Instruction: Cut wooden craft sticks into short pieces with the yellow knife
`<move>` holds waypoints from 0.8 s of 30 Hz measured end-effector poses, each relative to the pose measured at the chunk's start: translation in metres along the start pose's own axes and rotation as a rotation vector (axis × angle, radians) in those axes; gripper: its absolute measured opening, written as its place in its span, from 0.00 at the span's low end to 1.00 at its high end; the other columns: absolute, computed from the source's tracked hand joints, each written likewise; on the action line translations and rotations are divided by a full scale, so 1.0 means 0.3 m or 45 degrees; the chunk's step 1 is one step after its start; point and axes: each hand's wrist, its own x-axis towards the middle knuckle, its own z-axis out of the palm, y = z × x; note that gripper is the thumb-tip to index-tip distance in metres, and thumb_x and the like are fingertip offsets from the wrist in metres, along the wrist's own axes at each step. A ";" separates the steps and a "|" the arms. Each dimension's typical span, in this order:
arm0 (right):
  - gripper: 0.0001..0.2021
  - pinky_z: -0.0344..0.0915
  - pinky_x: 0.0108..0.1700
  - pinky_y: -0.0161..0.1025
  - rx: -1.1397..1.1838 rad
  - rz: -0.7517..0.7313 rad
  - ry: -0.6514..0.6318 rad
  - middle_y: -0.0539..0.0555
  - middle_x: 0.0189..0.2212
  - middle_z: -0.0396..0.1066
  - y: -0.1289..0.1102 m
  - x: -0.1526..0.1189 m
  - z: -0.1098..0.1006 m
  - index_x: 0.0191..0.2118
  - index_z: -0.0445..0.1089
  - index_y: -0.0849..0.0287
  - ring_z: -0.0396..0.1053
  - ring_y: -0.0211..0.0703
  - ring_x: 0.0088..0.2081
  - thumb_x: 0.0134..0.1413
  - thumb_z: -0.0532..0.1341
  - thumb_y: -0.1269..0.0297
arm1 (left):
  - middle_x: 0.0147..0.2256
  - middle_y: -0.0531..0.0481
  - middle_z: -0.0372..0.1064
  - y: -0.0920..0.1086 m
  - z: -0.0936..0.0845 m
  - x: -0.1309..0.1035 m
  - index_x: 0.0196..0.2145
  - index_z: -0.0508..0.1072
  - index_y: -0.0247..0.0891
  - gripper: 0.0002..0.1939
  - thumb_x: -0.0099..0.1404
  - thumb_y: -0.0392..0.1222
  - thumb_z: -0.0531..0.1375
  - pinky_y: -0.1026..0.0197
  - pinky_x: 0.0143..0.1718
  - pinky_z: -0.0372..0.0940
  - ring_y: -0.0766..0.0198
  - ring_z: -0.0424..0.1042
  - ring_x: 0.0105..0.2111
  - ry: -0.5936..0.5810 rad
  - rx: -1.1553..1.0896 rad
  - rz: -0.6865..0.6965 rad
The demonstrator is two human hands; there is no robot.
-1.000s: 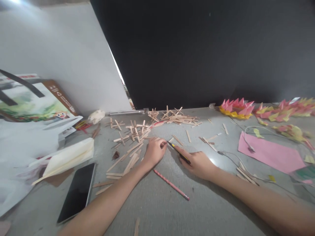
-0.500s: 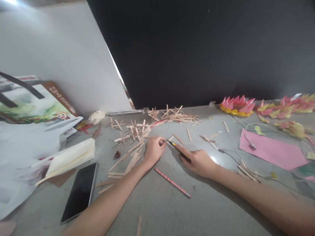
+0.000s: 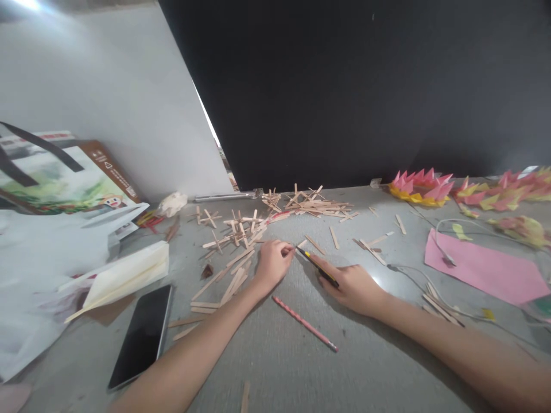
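Observation:
My right hand (image 3: 355, 287) is closed around a black and yellow utility knife (image 3: 321, 271), its index finger laid along the handle. The knife points up and left, its tip close to the fingertips of my left hand (image 3: 275, 263). My left hand rests on the table with thumb and fingers pinched together. A short pale piece of craft stick (image 3: 302, 244) shows just past those fingertips; whether they hold it, I cannot tell. Below and between my hands lies a pink pencil (image 3: 305, 323).
Wooden craft sticks (image 3: 321, 206), some crossed together, are heaped at the back and left. A phone (image 3: 141, 337), white paper and a bag (image 3: 92, 178) stand left. On the right are pink paper (image 3: 482, 267), a cable (image 3: 419, 276) and pink-yellow folded paper pieces (image 3: 422, 188).
The whole view has shifted slightly, so things appear a little farther right. Both hands keep nearly the same pose, the knife tip still by my left fingertips.

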 end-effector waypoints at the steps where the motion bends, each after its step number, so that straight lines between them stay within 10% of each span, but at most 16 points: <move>1: 0.29 0.50 0.27 0.37 -0.001 0.002 -0.002 0.52 0.26 0.80 0.000 0.000 0.000 0.76 0.52 0.56 0.74 0.43 0.23 0.74 0.50 0.59 | 0.31 0.49 0.79 -0.001 0.000 0.001 0.33 0.82 0.39 0.02 0.64 0.35 0.68 0.60 0.41 0.66 0.62 0.76 0.32 -0.004 -0.003 0.004; 24: 0.29 0.50 0.26 0.37 0.020 -0.011 0.045 0.52 0.27 0.80 0.005 -0.004 0.011 0.75 0.52 0.56 0.73 0.41 0.22 0.73 0.51 0.59 | 0.30 0.50 0.80 0.023 -0.013 -0.003 0.32 0.82 0.39 0.04 0.64 0.34 0.69 0.58 0.42 0.62 0.60 0.75 0.33 0.005 0.009 0.022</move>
